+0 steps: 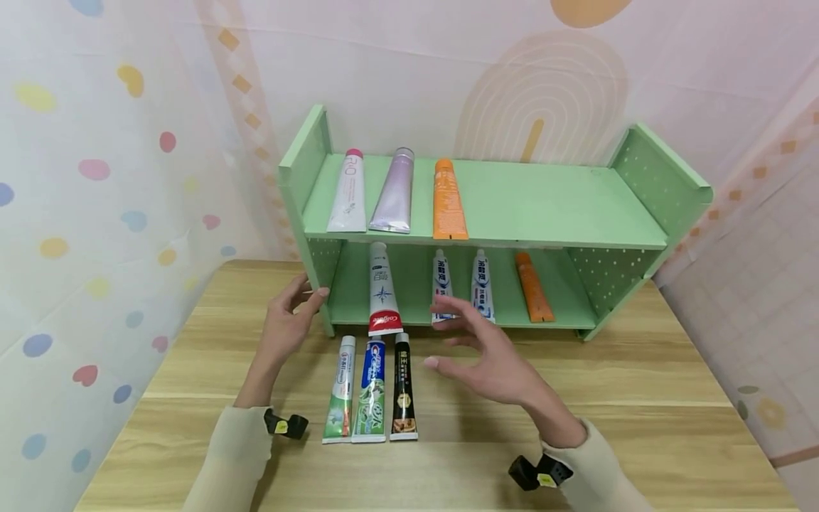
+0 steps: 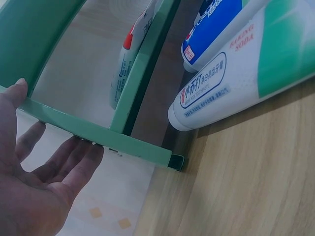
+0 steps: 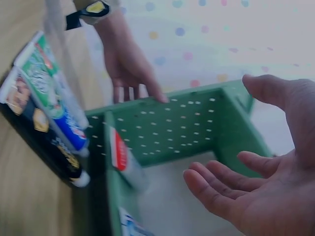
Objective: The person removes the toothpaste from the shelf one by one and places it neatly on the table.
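My left hand grips the front edge of the left side panel of a green two-tier shelf, thumb at the edge and fingers along the outer side. In front of the lower tier, my right hand hovers with fingers apart and nothing in it. Nearest to it are two white-and-blue toothpaste tubes, partly hidden behind its fingers. A Colgate toothpaste tube lies at the left of that tier, its red end past the front edge. An orange tube lies at the right.
On the table before the shelf lie a baking soda toothpaste tube, a blue-and-green toothpaste tube and a black toothpaste tube. The upper tier bears a white tube, a lilac tube and another orange tube.
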Demonstrator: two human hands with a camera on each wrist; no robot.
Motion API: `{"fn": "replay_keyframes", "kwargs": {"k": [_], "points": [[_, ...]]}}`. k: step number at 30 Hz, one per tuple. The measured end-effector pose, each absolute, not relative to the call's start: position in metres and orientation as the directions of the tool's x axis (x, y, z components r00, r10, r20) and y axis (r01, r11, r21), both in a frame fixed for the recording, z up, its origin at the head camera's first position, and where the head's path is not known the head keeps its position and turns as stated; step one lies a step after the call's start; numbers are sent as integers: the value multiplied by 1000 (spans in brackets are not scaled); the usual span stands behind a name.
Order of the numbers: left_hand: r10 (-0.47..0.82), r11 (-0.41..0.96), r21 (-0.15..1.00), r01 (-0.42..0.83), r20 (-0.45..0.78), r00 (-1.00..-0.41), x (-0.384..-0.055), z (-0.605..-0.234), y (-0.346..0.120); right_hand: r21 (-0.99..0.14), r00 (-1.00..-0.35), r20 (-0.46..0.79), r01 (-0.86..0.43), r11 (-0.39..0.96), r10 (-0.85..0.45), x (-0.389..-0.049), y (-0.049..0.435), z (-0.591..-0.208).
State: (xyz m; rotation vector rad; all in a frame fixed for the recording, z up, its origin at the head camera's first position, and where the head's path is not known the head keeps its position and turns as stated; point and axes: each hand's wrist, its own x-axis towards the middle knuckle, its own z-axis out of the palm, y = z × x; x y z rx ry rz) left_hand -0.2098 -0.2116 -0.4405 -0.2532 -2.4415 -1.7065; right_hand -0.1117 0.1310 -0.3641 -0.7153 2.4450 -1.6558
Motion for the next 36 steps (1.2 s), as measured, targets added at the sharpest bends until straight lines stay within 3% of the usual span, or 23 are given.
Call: {"fn": "replay_keyframes", "kwargs": {"k": [19,27,36], "points": [[57,342,914,219,212,-976,-210,-441,-210,-804,-842,382,-506,313,-380,-110,168,-313],[52,338,917,213,208,-977,-210,-441,-210,-794,-819,454,-550,257,-351,-115,178,-294],[45,347,913,216,213,-976,-210,-441,-212,-805,-844,430,-519,288,-320,-134,191,-274]]}}
